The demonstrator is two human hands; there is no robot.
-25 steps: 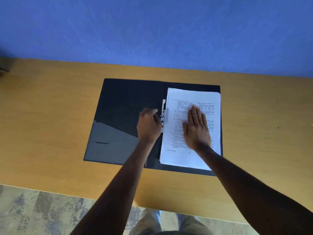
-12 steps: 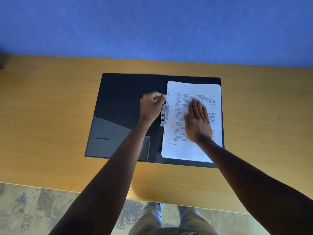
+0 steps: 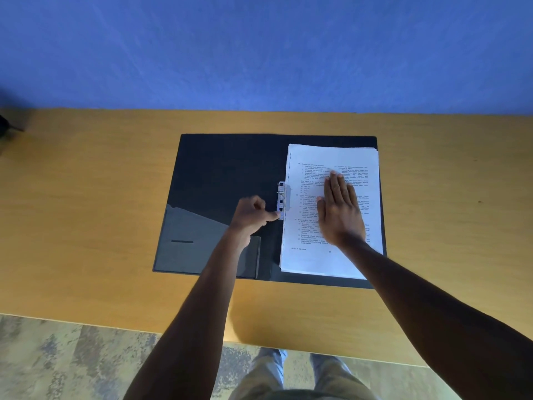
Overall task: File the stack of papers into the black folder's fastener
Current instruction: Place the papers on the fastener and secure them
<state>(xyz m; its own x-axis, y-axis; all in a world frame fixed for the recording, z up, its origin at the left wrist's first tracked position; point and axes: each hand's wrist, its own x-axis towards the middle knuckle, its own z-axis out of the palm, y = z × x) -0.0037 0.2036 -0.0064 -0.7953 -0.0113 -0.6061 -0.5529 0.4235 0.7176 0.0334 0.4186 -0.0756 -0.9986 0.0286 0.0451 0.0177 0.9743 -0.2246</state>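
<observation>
A black folder (image 3: pixel 227 168) lies open on the wooden table. A stack of printed papers (image 3: pixel 331 157) rests on its right half. The metal fastener (image 3: pixel 282 197) sits along the stack's left edge near the spine. My right hand (image 3: pixel 339 209) lies flat on the papers, fingers straight and together. My left hand (image 3: pixel 251 215) is curled, with one fingertip touching the lower end of the fastener. Whether it pinches the fastener or only presses it is unclear.
The folder's left half has a grey inner pocket (image 3: pixel 199 241). The wooden table (image 3: pixel 86 212) ends at a blue wall behind. A dark object (image 3: pixel 5 125) sits at the far left edge. Patterned floor and my legs show below the table's front edge.
My left hand went up to the top of the fastener half a second ago, then came back down to its lower end. My right hand stayed flat on the papers.
</observation>
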